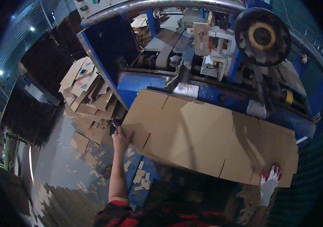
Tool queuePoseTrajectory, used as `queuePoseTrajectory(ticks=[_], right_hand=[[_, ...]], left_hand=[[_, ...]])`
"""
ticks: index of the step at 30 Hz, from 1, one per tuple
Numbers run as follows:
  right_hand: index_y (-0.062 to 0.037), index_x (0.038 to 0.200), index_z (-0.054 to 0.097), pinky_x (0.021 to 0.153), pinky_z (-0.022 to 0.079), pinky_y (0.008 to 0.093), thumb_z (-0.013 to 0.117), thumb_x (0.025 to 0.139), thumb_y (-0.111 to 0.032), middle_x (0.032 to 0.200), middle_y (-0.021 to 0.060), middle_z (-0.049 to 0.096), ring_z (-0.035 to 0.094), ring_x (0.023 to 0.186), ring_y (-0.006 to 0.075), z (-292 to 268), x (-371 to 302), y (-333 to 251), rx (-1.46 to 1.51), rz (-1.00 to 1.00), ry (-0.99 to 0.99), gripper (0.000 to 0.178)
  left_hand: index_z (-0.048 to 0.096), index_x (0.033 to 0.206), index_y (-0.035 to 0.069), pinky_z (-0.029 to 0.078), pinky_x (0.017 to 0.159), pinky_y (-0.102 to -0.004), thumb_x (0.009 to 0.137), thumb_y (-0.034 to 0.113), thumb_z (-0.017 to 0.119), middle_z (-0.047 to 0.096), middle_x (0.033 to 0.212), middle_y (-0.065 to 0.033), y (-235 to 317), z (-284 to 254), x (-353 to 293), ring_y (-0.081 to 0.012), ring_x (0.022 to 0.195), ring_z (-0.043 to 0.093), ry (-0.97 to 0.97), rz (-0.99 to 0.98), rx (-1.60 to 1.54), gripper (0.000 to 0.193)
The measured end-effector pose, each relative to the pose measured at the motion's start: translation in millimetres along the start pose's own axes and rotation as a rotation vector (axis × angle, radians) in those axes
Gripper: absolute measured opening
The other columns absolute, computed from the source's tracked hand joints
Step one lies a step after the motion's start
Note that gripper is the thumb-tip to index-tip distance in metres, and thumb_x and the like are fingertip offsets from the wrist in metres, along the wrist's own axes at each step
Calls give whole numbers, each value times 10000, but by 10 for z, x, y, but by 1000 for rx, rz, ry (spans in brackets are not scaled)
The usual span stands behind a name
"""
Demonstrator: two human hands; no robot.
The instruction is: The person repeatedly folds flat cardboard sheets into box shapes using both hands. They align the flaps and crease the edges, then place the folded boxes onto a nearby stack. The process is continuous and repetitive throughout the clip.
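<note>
A wide flat cardboard sheet (207,132) with slots cut along its edges lies tilted across the front of a blue machine (138,83). At its left end is my bare left hand (121,139), fingers stretched out and the thumb apart by the sheet's edge. The fingertips are close to a small dark knob (115,123); whether they touch it I cannot tell. My right hand (271,177), in a white glove with red on it, rests with spread fingers on the sheet near its lower right corner.
A black wheel (263,34) and a metal head (216,45) stand above the machine's bed. To the left rises an uneven pile of cardboard pieces (89,94). Small cardboard scraps (142,179) litter the floor. More stacked cardboard (67,206) is at lower left.
</note>
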State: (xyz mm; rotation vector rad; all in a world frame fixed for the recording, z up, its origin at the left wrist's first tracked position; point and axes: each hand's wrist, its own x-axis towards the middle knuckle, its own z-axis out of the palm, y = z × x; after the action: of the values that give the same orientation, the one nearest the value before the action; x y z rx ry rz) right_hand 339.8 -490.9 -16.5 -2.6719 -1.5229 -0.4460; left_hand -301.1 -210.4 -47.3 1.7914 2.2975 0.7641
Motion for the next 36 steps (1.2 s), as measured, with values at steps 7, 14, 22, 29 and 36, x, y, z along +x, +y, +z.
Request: queuePoseTrajectory(ticks=[7,14,22,29,36], right_hand=[[-18,1324,421,1059,275,448,698,798,-373,1354,198,393,372,1248,339,263,-610,436,279,637,563,693],[-46,1355,403,950,428,329,631,803,-8,1229,108,523,472,1178,214,341,-431,322,1342,667,564,599],[-118,1371,406,965,395,323,560,814,58,1338,78,444,433,1210,214,-716,-502,-1042,1188,107,232,604],[-190,1171,608,1017,311,581,594,699,-27,1308,92,492,448,1227,363,-552,-156,-1317,167,-669,51,499],[-208,1182,615,1055,313,484,553,781,-35,1287,68,520,459,1225,300,-202,835,-1253,322,-599,137,441]], left_hand=[[604,1012,-15,445,846,-493,641,530,774,603,1010,-207,-146,58,118,-404,967,538,79,209,-158,681],[623,1043,27,469,806,-489,603,552,786,600,1050,-190,-49,-199,378,-362,971,558,77,186,471,704],[410,1371,52,364,1019,-380,861,39,614,516,1268,-127,613,-337,-298,-264,1138,505,-208,211,-1202,549],[456,1350,28,379,1029,-386,814,47,593,508,1339,-171,1254,19,-661,-330,1264,463,-140,963,-313,554],[485,1309,24,409,1021,-429,728,-18,592,512,1321,-172,1935,395,-156,-367,1236,471,-41,1048,-261,591]])
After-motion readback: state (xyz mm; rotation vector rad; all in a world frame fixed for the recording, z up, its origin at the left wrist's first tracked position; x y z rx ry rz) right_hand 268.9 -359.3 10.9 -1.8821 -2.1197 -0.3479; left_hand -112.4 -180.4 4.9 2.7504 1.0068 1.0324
